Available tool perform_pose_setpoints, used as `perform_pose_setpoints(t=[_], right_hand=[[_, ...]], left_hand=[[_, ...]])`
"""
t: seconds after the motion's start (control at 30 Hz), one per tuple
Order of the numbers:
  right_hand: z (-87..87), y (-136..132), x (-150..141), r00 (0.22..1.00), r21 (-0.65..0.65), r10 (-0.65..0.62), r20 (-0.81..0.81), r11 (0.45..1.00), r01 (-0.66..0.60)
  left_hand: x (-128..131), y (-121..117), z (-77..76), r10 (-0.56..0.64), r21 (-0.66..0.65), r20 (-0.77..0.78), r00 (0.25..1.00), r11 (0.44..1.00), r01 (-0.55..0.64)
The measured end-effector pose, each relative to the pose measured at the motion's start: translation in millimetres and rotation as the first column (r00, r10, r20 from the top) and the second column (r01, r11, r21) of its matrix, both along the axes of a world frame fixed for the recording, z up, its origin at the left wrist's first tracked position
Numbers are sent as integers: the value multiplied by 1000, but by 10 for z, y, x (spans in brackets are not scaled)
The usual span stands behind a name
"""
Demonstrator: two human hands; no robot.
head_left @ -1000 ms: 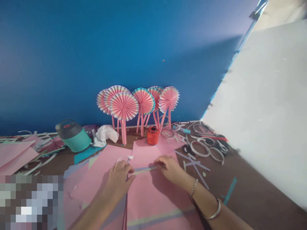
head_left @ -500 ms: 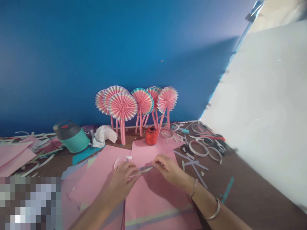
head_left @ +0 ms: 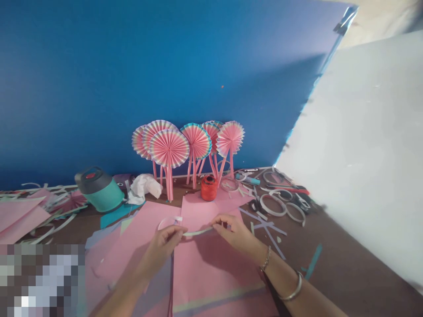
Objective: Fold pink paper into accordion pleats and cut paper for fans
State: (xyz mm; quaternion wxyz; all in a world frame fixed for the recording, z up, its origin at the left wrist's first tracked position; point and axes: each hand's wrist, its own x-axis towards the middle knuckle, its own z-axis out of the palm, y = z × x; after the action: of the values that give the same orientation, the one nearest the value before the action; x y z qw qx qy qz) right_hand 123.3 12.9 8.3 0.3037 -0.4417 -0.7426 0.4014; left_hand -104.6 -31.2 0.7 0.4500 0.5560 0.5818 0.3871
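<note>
A narrow pale strip (head_left: 197,232), seemingly paper or tape, stretches between my two hands above a pink paper sheet (head_left: 218,268). My left hand (head_left: 167,242) pinches its left end between thumb and fingers. At the other end, my right hand (head_left: 233,231) grips it with fingertips pressed together. The sheet below carries green and lilac bands near its front edge. Close behind my left hand rests a curled white strip (head_left: 165,221) on more pink paper (head_left: 132,251). A red thread spool (head_left: 209,189) stands behind my hands.
Several pink pleated paper fans (head_left: 169,148) stand against the blue wall. Left of them are a teal-and-grey container (head_left: 102,191) and crumpled white paper (head_left: 143,187). Rolls of tape (head_left: 272,205), scissors (head_left: 304,200) and paper strips (head_left: 267,225) lie on the brown table at right.
My left hand has shifted left and turned, its fingers drawn into a pinch at the strip's end. More of the strip now shows between my hands. My right hand has barely moved.
</note>
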Motion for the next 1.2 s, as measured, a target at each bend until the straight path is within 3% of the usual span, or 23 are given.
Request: perform_pose_setpoints(t=[0.17, 0.33, 0.47, 0.57, 0.67, 0.83, 1.0, 1.2], right_hand=[[-70, 21, 0, 996, -29, 21, -87, 999, -23], [-139, 41, -8, 998, -128, -27, -64, 992, 18], [-119, 35, -12, 999, -12, -31, -32, 999, 31], [-93, 31, -10, 1000, 98, -12, -25, 995, 15], [-100, 41, -6, 1000, 96, 18, -7, 995, -17], [-226, 74, -7, 999, 85, -5, 52, 996, 0], [-357, 95, -14, 984, 88, -102, 147, 992, 90], [-417, 117, -9, 978, 84, -104, 179, 992, 90]], left_hand=[[-61, 43, -60, 91, 39, -137, 986, 995, -87], [-128, 23, -40, 83, 27, -307, 948, 997, -78], [-151, 13, 55, 92, 85, -446, 890, 995, -61], [-175, 23, 104, 88, 174, -466, 880, 985, -6], [-195, 30, 127, 61, 170, -492, 869, 985, 27], [-185, 18, 72, 59, 109, -625, 778, 994, 12], [-147, 11, -60, 102, 145, -746, 658, 989, 10], [-121, 20, -63, 83, 126, -797, 598, 992, 31]])
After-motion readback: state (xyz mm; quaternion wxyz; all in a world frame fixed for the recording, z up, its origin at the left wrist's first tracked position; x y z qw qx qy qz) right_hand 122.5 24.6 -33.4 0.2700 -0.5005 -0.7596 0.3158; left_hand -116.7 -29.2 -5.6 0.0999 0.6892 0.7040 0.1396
